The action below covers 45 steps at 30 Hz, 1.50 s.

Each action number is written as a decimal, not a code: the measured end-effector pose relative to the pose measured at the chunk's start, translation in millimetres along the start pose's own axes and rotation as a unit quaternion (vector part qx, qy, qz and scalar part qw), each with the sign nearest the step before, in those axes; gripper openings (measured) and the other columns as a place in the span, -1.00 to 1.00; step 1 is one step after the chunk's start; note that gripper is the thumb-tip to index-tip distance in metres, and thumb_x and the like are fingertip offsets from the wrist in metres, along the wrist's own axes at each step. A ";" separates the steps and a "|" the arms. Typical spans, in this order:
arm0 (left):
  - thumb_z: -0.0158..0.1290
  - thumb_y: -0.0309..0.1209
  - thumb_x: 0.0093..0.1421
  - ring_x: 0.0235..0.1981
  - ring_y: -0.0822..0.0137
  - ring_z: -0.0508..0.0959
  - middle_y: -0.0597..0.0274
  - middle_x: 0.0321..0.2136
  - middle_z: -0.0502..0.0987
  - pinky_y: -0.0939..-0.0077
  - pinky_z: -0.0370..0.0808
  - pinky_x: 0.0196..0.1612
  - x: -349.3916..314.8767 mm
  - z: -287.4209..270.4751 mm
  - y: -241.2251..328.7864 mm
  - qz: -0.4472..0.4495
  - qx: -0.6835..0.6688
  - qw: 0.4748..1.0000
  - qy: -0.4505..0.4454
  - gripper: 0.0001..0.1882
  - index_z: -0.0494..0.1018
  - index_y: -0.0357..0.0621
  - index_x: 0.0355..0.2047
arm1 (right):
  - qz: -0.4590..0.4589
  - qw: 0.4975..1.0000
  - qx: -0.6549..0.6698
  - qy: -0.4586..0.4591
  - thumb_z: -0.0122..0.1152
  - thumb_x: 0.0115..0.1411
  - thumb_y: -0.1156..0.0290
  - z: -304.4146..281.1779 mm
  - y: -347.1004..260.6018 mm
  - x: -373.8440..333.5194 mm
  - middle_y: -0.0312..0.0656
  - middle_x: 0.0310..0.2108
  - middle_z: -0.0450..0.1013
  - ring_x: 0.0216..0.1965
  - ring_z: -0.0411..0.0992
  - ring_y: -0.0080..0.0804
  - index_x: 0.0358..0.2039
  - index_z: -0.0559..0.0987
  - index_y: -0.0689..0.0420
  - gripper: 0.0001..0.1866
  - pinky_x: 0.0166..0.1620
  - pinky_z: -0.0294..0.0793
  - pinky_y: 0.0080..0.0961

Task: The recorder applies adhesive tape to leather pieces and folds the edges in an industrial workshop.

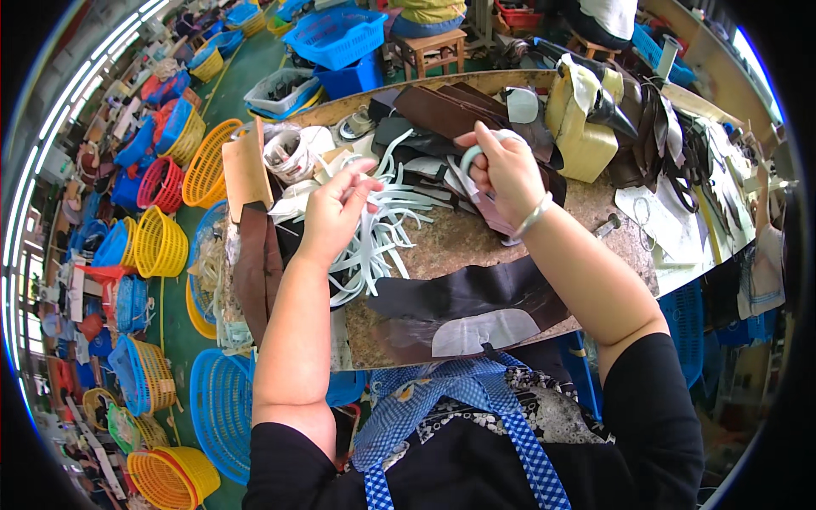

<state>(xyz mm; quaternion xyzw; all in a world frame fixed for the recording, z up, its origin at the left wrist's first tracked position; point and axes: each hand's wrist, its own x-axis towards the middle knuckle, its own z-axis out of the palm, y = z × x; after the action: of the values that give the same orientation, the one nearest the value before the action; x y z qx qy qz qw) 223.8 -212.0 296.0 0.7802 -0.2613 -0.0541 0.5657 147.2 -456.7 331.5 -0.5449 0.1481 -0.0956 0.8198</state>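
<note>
My left hand (336,211) is above the left part of the worktable, its fingers bent together over a tangled heap of narrow white strips (370,255). Whatever lies between those fingertips is hard to make out. Farther right, my right hand (510,174) is closed around scissors (469,158) with pale loop handles; the blades are partly hidden by the fingers. A dark brown leather piece (425,302) with a pale grey rounded patch (486,332) lies along the near edge of the table, in front of me.
Stacked brown leather pieces (446,110) lie at the back of the worktable (450,242). A yellowish block (586,140) stands right of them, near a small hammer-like tool (607,226) and white papers (659,225). Blue baskets (223,408) and yellow baskets (160,242) line the floor at left.
</note>
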 end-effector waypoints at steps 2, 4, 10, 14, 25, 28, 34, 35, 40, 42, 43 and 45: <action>0.28 -0.13 0.14 -0.07 0.06 0.58 -0.12 -0.03 0.53 0.21 0.50 -0.02 -5.8 -6.5 -9.1 0.100 0.309 0.941 0.092 -0.28 0.31 -0.18 0.22 | -0.032 0.998 -0.050 0.020 0.19 0.34 0.32 -12.5 -1.4 -12.7 -0.41 -0.65 0.33 -0.66 0.23 -0.71 -0.29 0.55 0.24 -0.78 -0.59 0.19 -0.70; 0.34 -0.02 0.01 0.13 -0.16 0.41 -0.20 0.16 0.36 0.07 0.36 0.16 -10.5 1.7 1.9 0.132 0.527 0.825 0.158 -0.06 0.20 -0.17 0.29 | -0.017 0.995 -0.102 -0.005 0.21 0.32 0.34 -23.0 -3.6 -33.0 -0.38 -0.62 0.38 -0.63 0.28 -0.71 -0.29 0.55 0.22 -0.81 -0.56 0.24 -0.72; 0.11 -0.39 0.33 -0.21 0.49 0.50 0.18 -0.22 0.50 0.55 0.46 -0.15 -71.8 72.3 74.2 -0.072 -0.238 0.959 -0.139 -0.66 0.35 -0.27 0.03 | -0.009 0.959 -0.219 -0.180 0.24 0.27 0.51 -23.2 -2.5 -97.8 -0.31 -0.48 0.49 -0.53 0.42 -0.69 -0.26 0.52 0.23 -0.91 -0.46 0.40 -0.73; 0.16 -0.49 0.26 -0.48 0.67 0.39 0.43 -0.45 0.44 0.71 0.37 -0.41 -152.7 81.3 64.5 -0.205 -0.232 0.937 -0.162 -0.74 0.35 -0.19 -0.09 | 0.098 0.951 -0.213 -0.203 0.21 0.29 0.51 -64.9 23.3 -151.1 -0.26 -0.49 0.50 -0.54 0.48 -0.63 -0.27 0.53 0.25 -0.92 -0.48 0.48 -0.70; 0.16 -0.60 0.19 -0.44 0.50 0.56 0.26 -0.45 0.57 0.64 0.45 -0.35 -133.7 85.4 73.2 -0.058 0.014 0.996 -0.068 -0.92 0.57 -0.30 -0.28 | -0.144 0.914 -0.375 -0.052 0.38 0.07 0.60 -76.0 40.8 -152.4 -0.19 -0.42 0.55 -0.41 0.54 -0.44 -0.32 0.70 0.21 -0.87 -0.34 0.51 -0.54; 0.24 -0.50 0.15 -0.58 0.47 0.54 0.23 -0.57 0.57 0.55 0.45 -0.47 -141.9 99.5 44.9 -0.078 0.105 0.989 -0.075 -0.88 0.52 -0.24 -0.35 | -0.160 0.871 -0.457 -0.083 0.42 -0.01 0.53 -81.0 66.6 -147.9 -0.07 -0.45 0.53 -0.45 0.54 -0.19 -0.33 0.65 0.18 -0.81 -0.35 0.52 -0.39; 0.23 -0.44 0.15 -0.58 0.26 0.58 0.13 -0.57 0.56 0.43 0.47 -0.47 -146.1 104.5 30.4 -0.086 0.154 0.981 -0.079 -0.89 0.51 -0.18 -0.40 | -0.163 0.832 -0.521 -0.097 0.33 0.08 0.43 -79.0 76.7 -148.0 -0.10 -0.50 0.52 -0.47 0.54 -0.09 -0.38 0.54 0.16 -0.85 -0.41 0.51 -0.30; 0.23 -0.44 0.15 -0.58 0.26 0.58 0.13 -0.57 0.56 0.43 0.47 -0.47 -145.8 104.2 30.5 -0.087 0.154 0.981 -0.080 -0.89 0.51 -0.18 -0.40 | -0.162 0.832 -0.521 -0.097 0.33 0.08 0.43 -79.2 78.3 -148.0 -0.10 -0.50 0.52 -0.47 0.54 -0.09 -0.38 0.54 0.16 -0.85 -0.41 0.51 -0.30; 0.25 -0.42 0.13 -0.61 0.27 0.56 0.14 -0.63 0.52 0.40 0.45 -0.51 -143.9 110.6 20.7 -0.046 0.239 0.967 -0.081 -0.83 0.46 -0.18 -0.42 | -0.169 0.751 -0.626 -0.124 0.29 0.01 0.46 -69.5 80.3 -151.1 -0.12 -0.30 0.50 -0.39 0.51 -0.17 -0.29 0.52 0.14 -0.78 -0.35 0.50 -0.34; 0.27 -0.41 0.12 -0.63 0.29 0.55 0.16 -0.65 0.50 0.41 0.44 -0.52 -142.4 109.1 25.4 -0.069 0.262 0.958 -0.090 -0.81 0.46 -0.17 -0.43 | -0.259 0.721 -0.623 -0.158 0.26 -0.02 0.42 -67.0 77.0 -146.5 -0.14 -0.26 0.48 -0.32 0.49 -0.21 -0.28 0.51 0.14 -0.75 -0.28 0.49 -0.35; 0.29 -0.40 0.11 -0.65 0.31 0.53 0.18 -0.68 0.48 0.43 0.43 -0.53 -141.6 107.8 27.0 -0.091 0.281 0.950 -0.101 -0.79 0.45 -0.16 -0.43 | -0.345 0.684 -0.615 -0.188 0.22 -0.05 0.39 -66.4 75.1 -144.7 -0.15 -0.23 0.46 -0.24 0.46 -0.24 -0.27 0.51 0.14 -0.72 -0.20 0.47 -0.37; 0.31 -0.39 0.10 -0.66 0.36 0.51 0.20 -0.69 0.47 0.45 0.43 -0.55 -147.9 101.6 26.1 -0.118 0.264 0.954 -0.080 -0.78 0.45 -0.16 -0.44 | -0.381 0.635 -0.600 -0.303 0.14 -0.06 0.34 -69.7 80.9 -146.0 -0.17 -0.20 0.46 -0.14 0.42 -0.30 -0.28 0.50 0.18 -0.70 -0.09 0.43 -0.37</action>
<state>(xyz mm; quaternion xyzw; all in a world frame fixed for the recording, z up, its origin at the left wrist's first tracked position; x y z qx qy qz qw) 49.3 -235.3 252.5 0.9201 -0.2169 -0.1122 0.3062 -14.3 -439.2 251.9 -0.9230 -0.3050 -0.1189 0.2022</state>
